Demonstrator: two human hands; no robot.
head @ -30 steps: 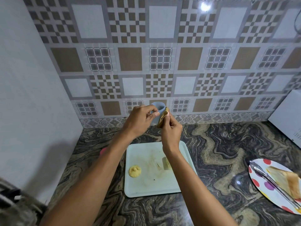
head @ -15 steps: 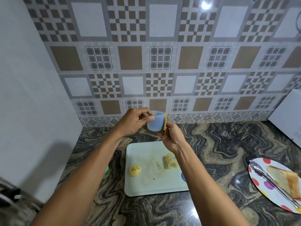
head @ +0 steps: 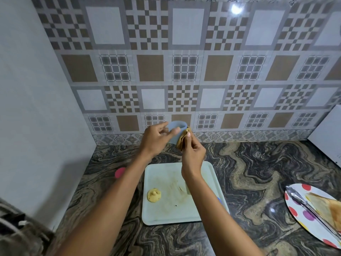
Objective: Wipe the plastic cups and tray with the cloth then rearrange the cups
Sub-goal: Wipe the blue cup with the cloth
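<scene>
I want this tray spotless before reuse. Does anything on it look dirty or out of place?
Yes. The tray has brownish smears across its middle, and a yellow lump sits near its left edge. It does not look wiped yet.

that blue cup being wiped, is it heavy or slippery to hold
Probably light: the left hand holds the blue cup aloft with only a finger-and-thumb grip. Its smooth, thin-looking plastic may be slippery and could flex where the cloth presses.
</scene>
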